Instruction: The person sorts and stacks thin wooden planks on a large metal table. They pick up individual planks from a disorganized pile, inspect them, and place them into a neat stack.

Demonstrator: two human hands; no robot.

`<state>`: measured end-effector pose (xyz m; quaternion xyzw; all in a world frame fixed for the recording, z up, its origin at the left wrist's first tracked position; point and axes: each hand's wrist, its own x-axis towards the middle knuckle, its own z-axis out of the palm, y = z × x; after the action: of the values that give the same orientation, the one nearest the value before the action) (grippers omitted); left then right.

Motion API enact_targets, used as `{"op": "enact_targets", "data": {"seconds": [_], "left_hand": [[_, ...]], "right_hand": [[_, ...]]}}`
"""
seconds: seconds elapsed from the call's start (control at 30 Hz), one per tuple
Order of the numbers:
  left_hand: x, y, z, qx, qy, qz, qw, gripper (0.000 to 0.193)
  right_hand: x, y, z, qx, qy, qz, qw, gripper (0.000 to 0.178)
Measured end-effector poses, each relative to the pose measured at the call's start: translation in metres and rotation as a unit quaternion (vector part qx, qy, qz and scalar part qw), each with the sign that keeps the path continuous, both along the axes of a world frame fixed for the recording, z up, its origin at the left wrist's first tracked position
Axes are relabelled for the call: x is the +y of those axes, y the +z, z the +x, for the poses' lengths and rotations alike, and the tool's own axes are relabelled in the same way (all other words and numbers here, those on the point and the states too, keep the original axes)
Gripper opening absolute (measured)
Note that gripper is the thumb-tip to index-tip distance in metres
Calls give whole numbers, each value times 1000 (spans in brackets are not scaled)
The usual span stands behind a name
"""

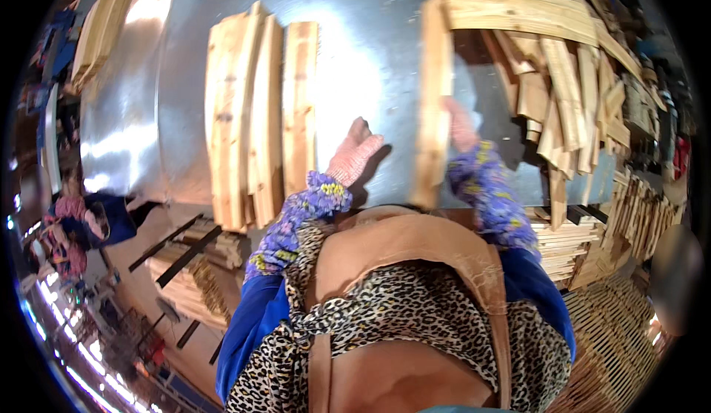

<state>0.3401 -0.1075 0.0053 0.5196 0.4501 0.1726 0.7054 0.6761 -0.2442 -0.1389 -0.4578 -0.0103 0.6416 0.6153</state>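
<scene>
My right hand (462, 125), in a pink knitted glove, grips the right edge of a pale wooden board (432, 109). That board stands lengthwise before me, blurred by motion, its near end by the table's front edge. My left hand (355, 155), gloved alike, is over the bare metal tabletop (370, 65) with fingers stretched forward and nothing in them. Just left of it lies a single knotty board (299, 102). Beside that one, several boards (241, 117) lie side by side, their near ends reaching over the front edge.
A jumbled heap of boards (559, 80) covers the table's right end, one board (518, 11) lying crosswise on it. Stacked timber (189, 280) stands on the floor at left, with more stacks (566, 246) below the table at right. Another person (78, 213) is at far left.
</scene>
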Motion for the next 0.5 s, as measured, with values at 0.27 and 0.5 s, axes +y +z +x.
{"op": "enact_targets", "data": {"seconds": [0.27, 0.5], "left_hand": [[-2, -62, 9, 1, 111, -186, 976, 56], [-14, -29, -48, 139, 160, -40, 976, 49]], "right_hand": [[192, 152, 59, 15, -331, 131, 934, 51], [159, 141, 5, -350, -166, -41, 921, 62]]}}
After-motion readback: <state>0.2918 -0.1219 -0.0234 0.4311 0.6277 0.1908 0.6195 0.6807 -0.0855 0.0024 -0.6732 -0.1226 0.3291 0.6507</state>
